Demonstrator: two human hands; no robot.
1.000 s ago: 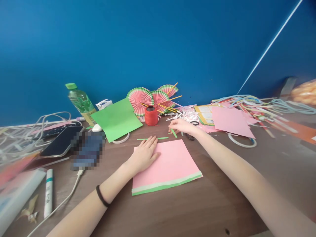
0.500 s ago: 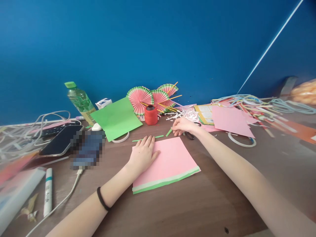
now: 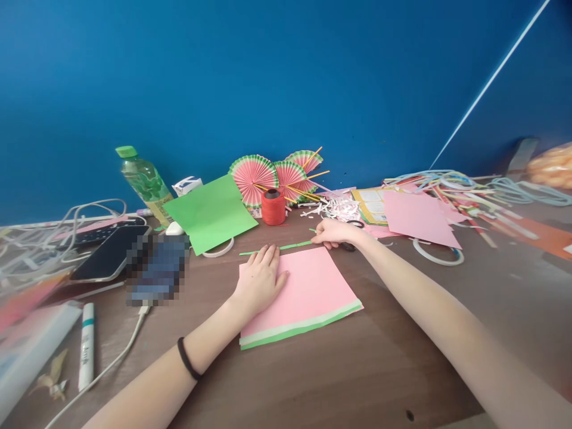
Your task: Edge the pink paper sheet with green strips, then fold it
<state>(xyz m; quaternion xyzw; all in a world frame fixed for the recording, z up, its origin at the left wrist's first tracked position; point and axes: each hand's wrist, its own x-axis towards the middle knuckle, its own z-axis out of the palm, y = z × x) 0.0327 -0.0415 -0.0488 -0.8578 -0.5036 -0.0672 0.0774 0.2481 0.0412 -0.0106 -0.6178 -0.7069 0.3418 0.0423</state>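
A pink sheet of paper lies on the table, with a pale green and a darker green band along its near edge. My left hand rests flat on its left part, fingers stretched out toward the far edge. Just beyond that edge lies a thin green paper strip, partly hidden by my left fingertips. My right hand pinches a second green paper strip, whose left end meets or nearly meets the first one. Black scissors show in part behind my right hand.
A red thread spool stands before pink-and-green pleated paper fans. A green sheet, a bottle, phones and cables are at left. White paper scraps, pink sheets and a tape roll lie at right.
My right hand has lowered its green strip to the table, turning it from slanted to nearly in line with the other strip. My left hand has stayed on the pink sheet.
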